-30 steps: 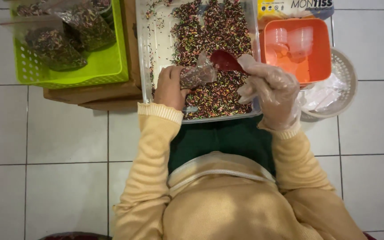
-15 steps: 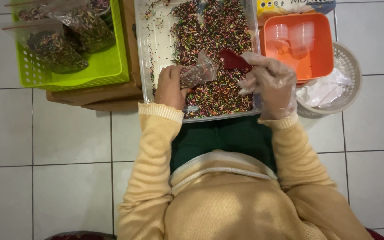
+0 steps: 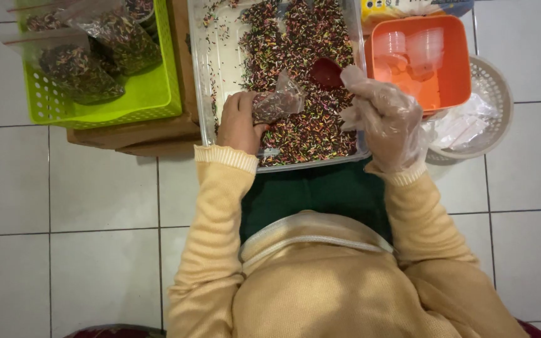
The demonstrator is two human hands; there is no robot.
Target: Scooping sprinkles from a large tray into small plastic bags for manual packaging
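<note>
- Two hands were over a clear plastic tray (image 3: pixel 217 59) full of multicolour sprinkles (image 3: pixel 311 75), tray sat on person's lap, green apron/cloth below it.
- Left hand (image 3: pixel 238 122), bare, was closed round lower part of a small clear bag (image 3: pixel 277 101), part-filled w/ sprinkles; bag mouth pointed right, twd the scoop.
- Right hand (image 3: pixel 386 116), in a loose clear plastic glove, was curled shut on handle of a red scoop (image 3: pixel 327 72); scoop bowl sat over the sprinkles, just right of bag mouth, close but can't tell if touching.
- Orange square tub (image 3: pixel 452 69) was right of tray, clear small cups inside; it rested on a white round perforated basket (image 3: pixel 493 106) w/ crumpled clear plastic in it.
- Lime green basket (image 3: pixel 126 106) was left of tray, on a wooden board/crate (image 3: pixel 139 134); held several filled sprinkle bags (image 3: pixel 76 72).
- Floor: white tile.
- Sleeves were pale yellow knit, both forearms in view.
</note>
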